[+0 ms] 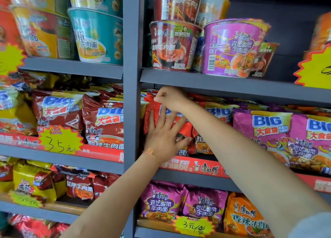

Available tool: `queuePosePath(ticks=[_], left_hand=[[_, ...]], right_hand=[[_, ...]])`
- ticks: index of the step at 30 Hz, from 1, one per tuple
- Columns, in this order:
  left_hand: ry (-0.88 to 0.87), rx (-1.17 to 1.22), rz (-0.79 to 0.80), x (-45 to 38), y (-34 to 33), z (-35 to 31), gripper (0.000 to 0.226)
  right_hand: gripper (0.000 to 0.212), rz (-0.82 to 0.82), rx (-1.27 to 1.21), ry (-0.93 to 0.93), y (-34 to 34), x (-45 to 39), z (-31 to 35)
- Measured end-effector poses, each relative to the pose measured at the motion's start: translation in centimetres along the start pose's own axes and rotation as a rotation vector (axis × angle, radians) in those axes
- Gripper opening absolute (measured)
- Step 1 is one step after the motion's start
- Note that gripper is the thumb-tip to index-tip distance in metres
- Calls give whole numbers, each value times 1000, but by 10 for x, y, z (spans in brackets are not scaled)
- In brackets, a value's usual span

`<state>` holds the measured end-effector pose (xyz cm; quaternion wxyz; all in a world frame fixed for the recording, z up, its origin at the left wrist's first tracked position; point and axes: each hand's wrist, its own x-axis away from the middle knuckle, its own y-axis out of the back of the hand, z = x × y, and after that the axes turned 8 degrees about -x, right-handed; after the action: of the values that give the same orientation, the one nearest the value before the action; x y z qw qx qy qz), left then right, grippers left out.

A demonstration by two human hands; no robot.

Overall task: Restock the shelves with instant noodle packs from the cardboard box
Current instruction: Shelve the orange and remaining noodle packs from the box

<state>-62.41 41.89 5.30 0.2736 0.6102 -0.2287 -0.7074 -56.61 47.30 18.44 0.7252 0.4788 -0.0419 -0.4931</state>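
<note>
A red instant noodle pack (pixel 152 112) stands at the left end of the middle right-hand shelf (pixel 197 168), beside the grey upright post (pixel 131 112). My left hand (pixel 163 135) lies flat against its front with fingers spread. My right hand (pixel 170 98) pinches the pack's crimped top edge just under the shelf above. More red packs (pixel 200 142) stand right behind my forearm, and purple packs (pixel 265 130) fill the shelf further right. The cardboard box is out of view.
Noodle bowls, a red one (pixel 172 46) and a purple one (pixel 232 48), stand on the shelf above. Red packs (pixel 103 119) fill the left bay. Purple and orange packs (pixel 202 205) sit on the shelf below. Yellow starburst price tags (pixel 60 141) hang on the shelf fronts.
</note>
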Motion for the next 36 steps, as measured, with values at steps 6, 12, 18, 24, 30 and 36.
queuePosePath(ticks=[6, 12, 18, 24, 30, 36], left_hand=[[-7, -12, -25, 1, -4, -1, 71], [38, -10, -21, 0, -4, -2, 78], [113, 6, 1, 1, 1, -4, 81], [115, -13, 7, 2, -1, -5, 74], [124, -18, 75, 1, 5, -4, 82], [127, 6, 125, -5, 3, -5, 96]], right_hand=[[26, -132, 100, 51, -7, -5, -12], [27, -369, 387, 222, 24, 37, -51], [25, -390, 213, 193, 38, 52, -91], [26, -403, 246, 197, 35, 47, -98], [25, -539, 288, 229, 35, 53, -90], [71, -135, 553, 364, 27, 102, -96]])
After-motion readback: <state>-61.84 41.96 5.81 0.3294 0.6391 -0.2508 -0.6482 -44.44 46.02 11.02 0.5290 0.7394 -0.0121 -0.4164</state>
